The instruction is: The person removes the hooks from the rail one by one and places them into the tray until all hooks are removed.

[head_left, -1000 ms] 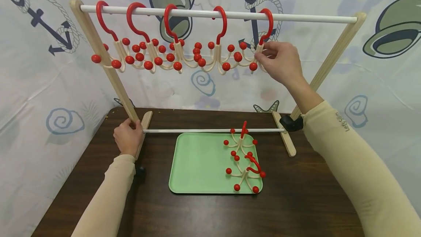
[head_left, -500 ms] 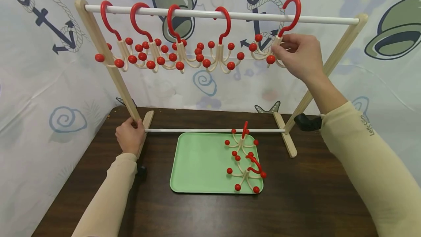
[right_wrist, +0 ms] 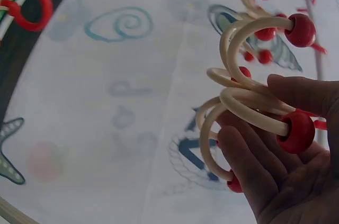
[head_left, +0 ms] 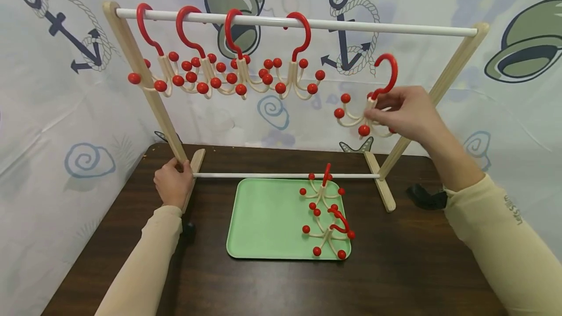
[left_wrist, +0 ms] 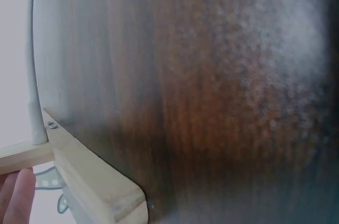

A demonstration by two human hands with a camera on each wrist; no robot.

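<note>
My right hand pinches the cream stem of a hanger with a red hook and curved arms tipped with red balls. This hanger is off the rail, below its right half. Up close in the right wrist view, thumb and fingers hold the hanger at its stem. On the white top rail of the rack, several similar hangers hang toward the left. My left hand grips the foot of the rack's left wooden post; its fingertips show behind the wood in the left wrist view.
A green tray lies on the dark wooden table, with one hanger at its back right and another nearer the front. The rack's lower bar runs behind the tray. A patterned cloth hangs behind.
My right hand has lifted the rightmost hanger off the rail, moved it right, then lowered it below the rail. My left hand has stayed on the post.
</note>
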